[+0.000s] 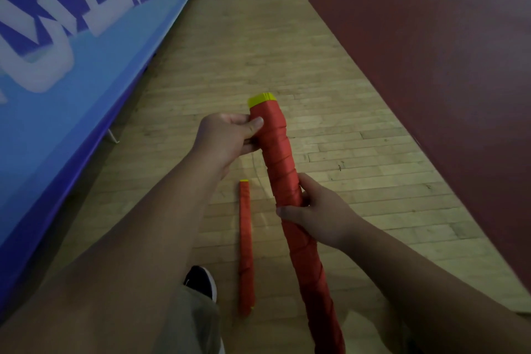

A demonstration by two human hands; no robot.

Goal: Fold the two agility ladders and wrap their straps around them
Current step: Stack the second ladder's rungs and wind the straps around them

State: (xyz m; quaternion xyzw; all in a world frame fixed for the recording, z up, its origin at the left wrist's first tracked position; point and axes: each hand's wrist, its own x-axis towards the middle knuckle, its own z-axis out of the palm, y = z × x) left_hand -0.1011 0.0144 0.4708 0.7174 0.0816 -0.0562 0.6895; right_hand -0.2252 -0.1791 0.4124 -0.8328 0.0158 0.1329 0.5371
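A folded agility ladder (280,158), wound all over with red strap and showing yellow rung ends at its top, is held upright and slightly tilted in front of me. My left hand (230,135) pinches the strap near the top end. My right hand (313,210) grips the bundle around its middle. A second folded ladder (246,244), also wrapped in red strap with yellow ends, lies on the wooden floor below, apart from both hands.
A blue banner wall (71,60) with white lettering runs along the left. A dark red court surface (431,52) borders the wooden floor strip (244,52) on the right. My dark shoe (201,282) stands just left of the lying ladder.
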